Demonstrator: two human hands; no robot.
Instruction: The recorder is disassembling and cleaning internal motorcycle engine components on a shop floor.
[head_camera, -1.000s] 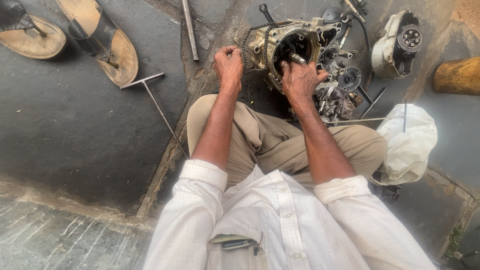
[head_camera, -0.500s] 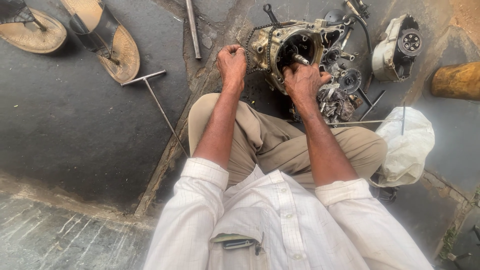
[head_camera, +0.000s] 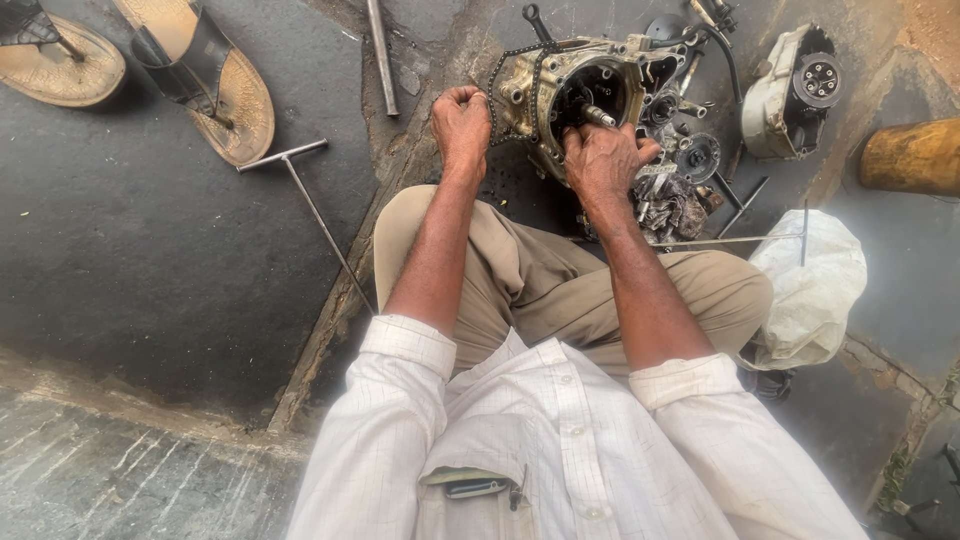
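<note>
Gripping one engine case (head_camera: 560, 90), two hands: left hand (head_camera: 460, 125), right hand (head_camera: 600, 160).

no labels, signs or screens in view. one package-like item: white plastic bag (head_camera: 810, 290), crumpled and soft, lying on the dark ground at the right, just beside the person's bent knee, below the pale engine cover; a thin metal rod lies across its upper edge. contents cannot be told. a small dark flat object shows in the shirt pocket (head_camera: 478, 487) at the bottom; its kind is unclear.
</note>
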